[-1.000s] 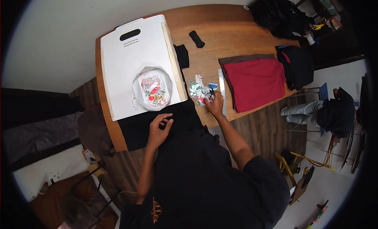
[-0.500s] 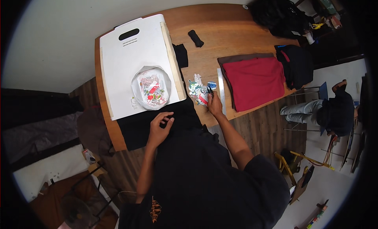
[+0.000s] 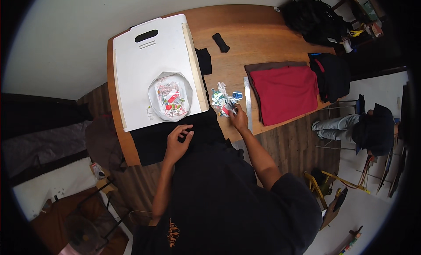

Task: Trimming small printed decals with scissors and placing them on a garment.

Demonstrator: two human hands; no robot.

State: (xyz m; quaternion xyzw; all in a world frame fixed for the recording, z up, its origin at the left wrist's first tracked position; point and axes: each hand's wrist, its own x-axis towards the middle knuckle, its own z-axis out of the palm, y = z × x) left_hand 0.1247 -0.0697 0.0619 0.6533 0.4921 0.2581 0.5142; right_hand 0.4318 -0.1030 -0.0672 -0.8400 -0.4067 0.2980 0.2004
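Observation:
My left hand (image 3: 177, 141) hovers over the black cloth (image 3: 153, 143), its fingers loosely bent, the thumb apart and nothing held. To the right, my right hand (image 3: 238, 119) is at a pile of colourful cut-out stickers (image 3: 224, 98), with fingertips pinched together at the pile's near right side. Something small and dark shows at those fingertips, too small to make out. A round, white-walled container (image 3: 152, 97) with printed pieces inside stands on the white board (image 3: 131, 75), beyond my left hand. The black cloth extends from under the board.
A metal ruler (image 3: 248, 97) lies right of the stickers, beside folded red cloth (image 3: 287, 95) on the wooden table (image 3: 245, 27). A small black roll (image 3: 220, 42) and a dark backpack (image 3: 313, 20) are farther back. Another person (image 3: 372, 132) is bent over at the right.
My right hand has drawn slightly nearer to me over the sticker pile, with its fingertips lower on it. My left hand has stayed put. The other person has shifted posture.

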